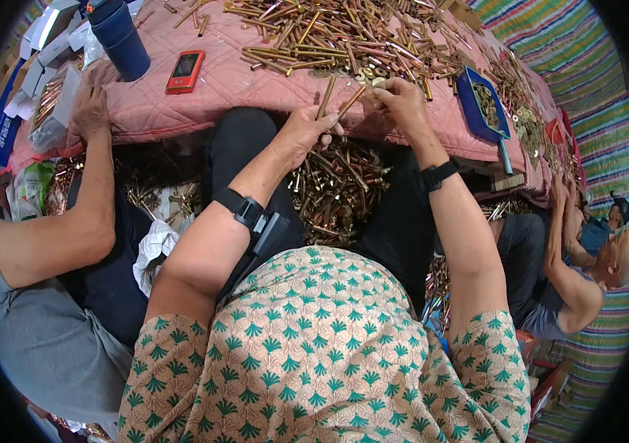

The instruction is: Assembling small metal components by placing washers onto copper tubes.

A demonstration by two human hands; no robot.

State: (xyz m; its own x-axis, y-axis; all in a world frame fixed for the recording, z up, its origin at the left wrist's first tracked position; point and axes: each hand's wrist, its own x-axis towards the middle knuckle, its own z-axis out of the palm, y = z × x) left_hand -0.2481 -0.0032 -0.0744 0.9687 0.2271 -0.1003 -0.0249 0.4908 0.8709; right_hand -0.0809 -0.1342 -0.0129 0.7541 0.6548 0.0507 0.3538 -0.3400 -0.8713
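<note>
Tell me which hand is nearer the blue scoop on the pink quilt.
Right. The right hand works at the pile's edge, just left of the blue scoop; the left hand, holding brass rods, sits further left and lower.

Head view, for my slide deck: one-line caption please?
Left hand grips two brass rods; right hand picks beside them, over a pink quilted table.

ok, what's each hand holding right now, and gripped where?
Left hand holds two brass rods by their lower ends; the upper ends stick up toward the pile. Right hand pinches something small at its fingertips; what it is cannot be told.
</note>
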